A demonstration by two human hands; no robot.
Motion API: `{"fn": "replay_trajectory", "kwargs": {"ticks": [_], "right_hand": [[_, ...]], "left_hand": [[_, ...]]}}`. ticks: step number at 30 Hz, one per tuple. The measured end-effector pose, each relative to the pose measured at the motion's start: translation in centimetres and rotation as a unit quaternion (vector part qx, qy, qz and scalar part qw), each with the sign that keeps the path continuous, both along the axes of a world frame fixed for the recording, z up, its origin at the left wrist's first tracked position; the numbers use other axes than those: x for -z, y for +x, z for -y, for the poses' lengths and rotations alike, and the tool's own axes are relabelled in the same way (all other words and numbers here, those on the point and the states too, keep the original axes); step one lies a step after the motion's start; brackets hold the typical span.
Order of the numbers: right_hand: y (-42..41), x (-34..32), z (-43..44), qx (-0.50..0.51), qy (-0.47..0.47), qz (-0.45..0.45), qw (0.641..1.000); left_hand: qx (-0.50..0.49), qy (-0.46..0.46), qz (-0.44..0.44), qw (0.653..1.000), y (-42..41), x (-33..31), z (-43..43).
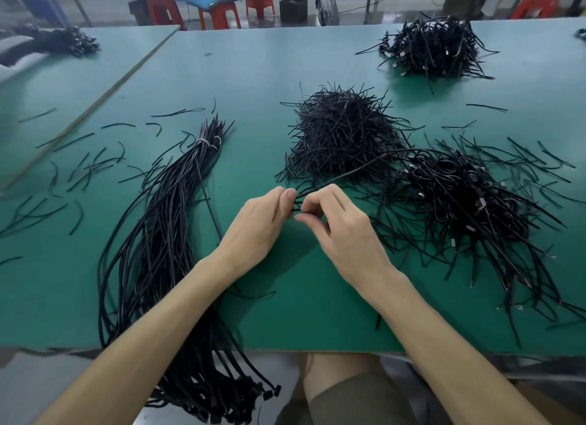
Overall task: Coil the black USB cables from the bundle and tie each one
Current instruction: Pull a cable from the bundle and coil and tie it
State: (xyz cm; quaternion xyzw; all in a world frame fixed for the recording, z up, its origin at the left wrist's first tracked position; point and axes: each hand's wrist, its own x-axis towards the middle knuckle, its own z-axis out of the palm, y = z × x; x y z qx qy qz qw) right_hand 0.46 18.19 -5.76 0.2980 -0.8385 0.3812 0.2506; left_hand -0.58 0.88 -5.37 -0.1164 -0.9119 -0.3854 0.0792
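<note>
Both hands are up over the middle of the table (253, 76), and you've got one cable (344, 173) pinched between them. Your left hand (258, 223) grips it with thumb on top, and your right hand (344, 231) nips it with curled fingertips, right against the left. Its free length runs up and to your right, arcing over the edge of the tie heap (342, 129) towards the pile (459, 196) of tied cables. The bundle (165, 234) lies to your left, banded near its far end, with its plugs hanging off the near edge.

Here's the risk. That trailing length crosses loose ties, so a quick pull could drag a few along or snag it in the pile (those tails stick out every way). Whatever is between your fingertips is hidden, so I can't tell whether a coil has begun. If it has, a two-point pinch this small is all that holds it; ease either thumb and the loops will likely spring open. Reaching for a tie leaves one hand holding everything, which is probably the shakiest moment. A stiff cable may also kink if wound too tight.
</note>
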Motion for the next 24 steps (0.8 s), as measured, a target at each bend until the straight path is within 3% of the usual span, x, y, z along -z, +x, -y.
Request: {"fn": "replay_trajectory", "kwargs": {"ticks": [4, 6, 15, 19, 24], "right_hand": [[0.2, 0.0, 0.0, -0.001, -0.018, 0.043, 0.999], [0.3, -0.1, 0.0, -0.004, -0.021, 0.067, 0.998], [-0.5, -0.3, -0.8, 0.042, -0.159, 0.15, 0.975], [-1.1, -0.2, -0.7, 0.007, -0.174, 0.194, 0.965], [-1.3, 0.1, -0.7, -0.034, -0.145, 0.261, 0.954]], "left_hand": [[-0.028, 0.221, 0.062, 0.973, -0.4, -0.6, 0.1], [-0.01, 0.279, 0.081, 0.957, -0.4, -0.9, 0.2], [0.004, 0.269, 0.065, 0.961, -0.4, -1.0, 0.6], [0.032, 0.161, 0.054, 0.985, -0.2, -0.3, 0.2], [0.04, 0.14, 0.034, 0.989, -0.2, -0.2, 0.3]]}}
